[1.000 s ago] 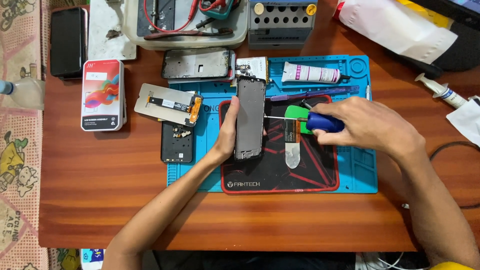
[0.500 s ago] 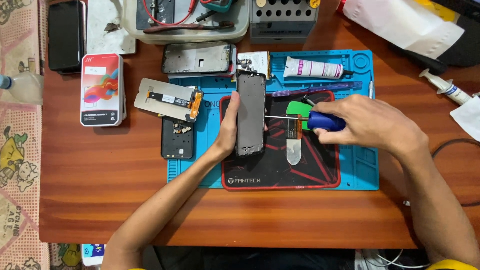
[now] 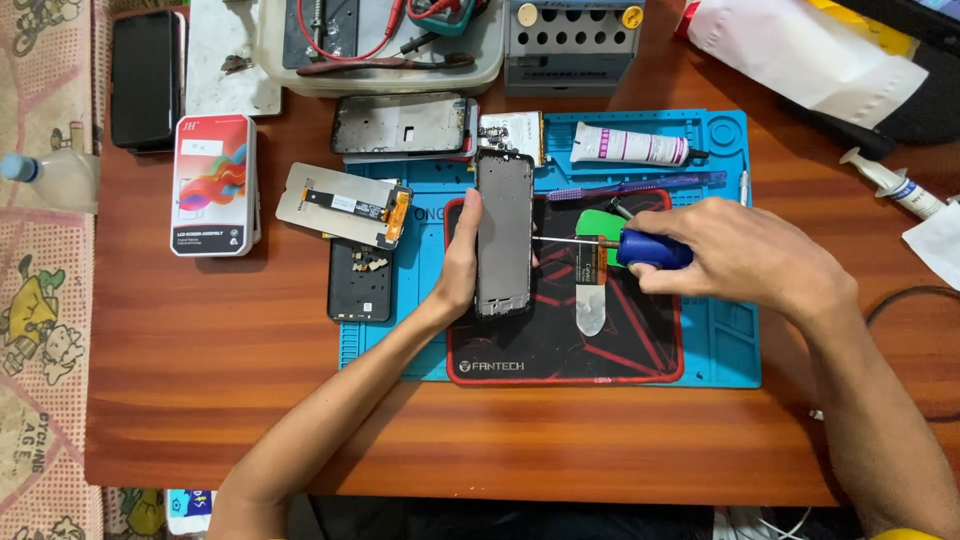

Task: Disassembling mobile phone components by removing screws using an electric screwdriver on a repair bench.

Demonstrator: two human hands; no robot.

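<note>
I had my left hand (image 3: 462, 262) wrapped around the left edge of the phone frame (image 3: 503, 232), gripping it and holding it upright on its long side over the black work pad (image 3: 560, 345). My right hand (image 3: 745, 258) was closed around the blue handle of a screwdriver (image 3: 640, 247), whose thin shaft pointed left and met the right edge of the frame. Both hands worked above the blue repair mat (image 3: 715, 330) that lay on the wooden tabletop (image 3: 200, 380).

Just under the screwdriver shaft a flex strip with an orange patch (image 3: 590, 285) rested on the pad, and a green pick (image 3: 597, 222) lay behind it. Left of the frame, a display panel (image 3: 340, 203) lay partly over the mat's edge, with a dark back cover (image 3: 360, 285) below it. A white tube (image 3: 630, 147) and a purple toothbrush (image 3: 640, 184) sat along the mat's far side. Farther left stood a colourful screen box (image 3: 212, 185); a syringe (image 3: 890, 183) lay well apart on the right.
</note>
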